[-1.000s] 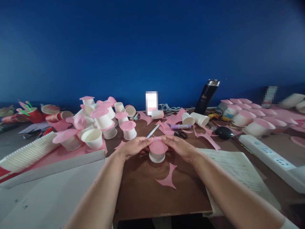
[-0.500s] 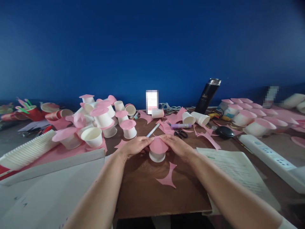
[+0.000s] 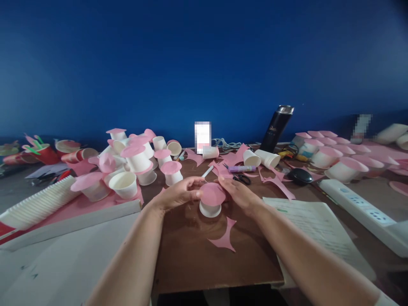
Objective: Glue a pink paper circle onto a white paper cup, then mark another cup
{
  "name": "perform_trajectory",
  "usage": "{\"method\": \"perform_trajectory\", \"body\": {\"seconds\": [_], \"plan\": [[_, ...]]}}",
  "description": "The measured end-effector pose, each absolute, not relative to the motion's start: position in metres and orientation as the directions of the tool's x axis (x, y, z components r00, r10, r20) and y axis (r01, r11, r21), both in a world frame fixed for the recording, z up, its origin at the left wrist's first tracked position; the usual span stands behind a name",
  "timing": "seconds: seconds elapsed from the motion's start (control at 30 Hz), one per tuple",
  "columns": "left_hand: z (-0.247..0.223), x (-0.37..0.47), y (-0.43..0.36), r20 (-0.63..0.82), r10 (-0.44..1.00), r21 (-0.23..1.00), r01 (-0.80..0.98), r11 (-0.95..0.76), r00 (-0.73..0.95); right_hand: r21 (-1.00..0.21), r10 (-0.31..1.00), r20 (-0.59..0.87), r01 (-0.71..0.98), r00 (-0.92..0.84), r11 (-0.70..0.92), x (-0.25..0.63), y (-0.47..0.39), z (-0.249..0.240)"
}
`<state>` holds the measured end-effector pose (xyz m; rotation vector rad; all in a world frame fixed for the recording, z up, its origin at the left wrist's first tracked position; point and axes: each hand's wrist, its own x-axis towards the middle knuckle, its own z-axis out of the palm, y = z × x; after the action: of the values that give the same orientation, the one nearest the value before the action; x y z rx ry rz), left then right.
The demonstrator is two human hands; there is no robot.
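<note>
An upside-down white paper cup [image 3: 210, 211] stands on the brown table [image 3: 191, 259], with a round pink paper disc [image 3: 212, 194] lying on its top. On the disc's left side is my left hand [image 3: 185, 192], its fingers apart and curved beside the edge. My right hand [image 3: 237, 194] is at the right edge, fingers stretched forward and not wrapped round anything. A curved pink paper scrap [image 3: 225, 237] lies nearer the table's front edge. Behind the hands are a white pen [image 3: 207, 171], a purple glue tube [image 3: 242, 168] and black scissors [image 3: 242, 179].
At the left, several cups with pink discs [image 3: 132, 155] are piled near a stack of nested cups [image 3: 41, 204]. A black bottle [image 3: 277, 127], mouse [image 3: 300, 176], power strip [image 3: 360, 208] and notebook [image 3: 312, 225] are at the right, before more disc-topped cups [image 3: 347, 168].
My left hand has opened and lifted off the disc's edge slightly to the left. My right hand has eased back from the top, and more of the disc shows.
</note>
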<state>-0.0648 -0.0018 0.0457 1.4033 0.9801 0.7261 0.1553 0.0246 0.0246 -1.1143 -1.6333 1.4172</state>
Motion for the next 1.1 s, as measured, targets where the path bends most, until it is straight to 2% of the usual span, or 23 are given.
{"method": "perform_trajectory", "body": {"seconds": [0.13,0.23,0.33,0.47,0.6,0.7,0.83,1.0,1.1], "plan": [[0.046,-0.064,-0.002,-0.094,0.827,0.973,0.226,-0.040,0.554,-0.988,0.961,-0.016,0.150,-0.276,0.027,0.157,0.029,0.018],[0.040,-0.058,0.000,-0.066,0.813,0.942,0.306,-0.141,0.578,-0.994,0.968,-0.005,0.108,-0.252,0.023,0.157,0.032,0.013],[0.034,-0.053,0.002,-0.056,0.839,0.887,0.412,-0.207,0.541,-1.000,0.980,-0.018,0.018,-0.196,-0.014,0.156,0.034,0.011],[0.030,-0.048,0.003,-0.020,0.856,0.855,0.453,-0.253,0.517,-0.994,0.998,0.001,-0.105,-0.069,-0.007,0.155,0.035,0.016],[0.029,-0.047,0.003,0.175,0.907,0.746,0.550,-0.375,0.382,-0.988,1.000,-0.021,-0.156,-0.007,-0.022,0.155,0.034,0.021],[0.025,-0.046,0.005,0.351,0.896,0.604,0.666,-0.437,0.271,-0.986,1.000,-0.027,-0.166,0.006,-0.026,0.155,0.033,0.022],[0.022,-0.046,0.007,0.498,0.827,0.466,0.724,-0.509,0.261,-0.987,0.999,-0.037,-0.158,0.007,-0.036,0.154,0.033,0.022],[0.024,-0.045,0.007,0.548,0.785,0.403,0.731,-0.551,0.290,-0.989,0.997,-0.042,-0.141,-0.058,-0.049,0.154,0.031,0.023],[0.026,-0.044,0.006,0.554,0.785,0.400,0.737,-0.544,0.278,-0.986,0.976,-0.009,-0.162,-0.216,-0.045,0.155,0.026,0.025]]}}
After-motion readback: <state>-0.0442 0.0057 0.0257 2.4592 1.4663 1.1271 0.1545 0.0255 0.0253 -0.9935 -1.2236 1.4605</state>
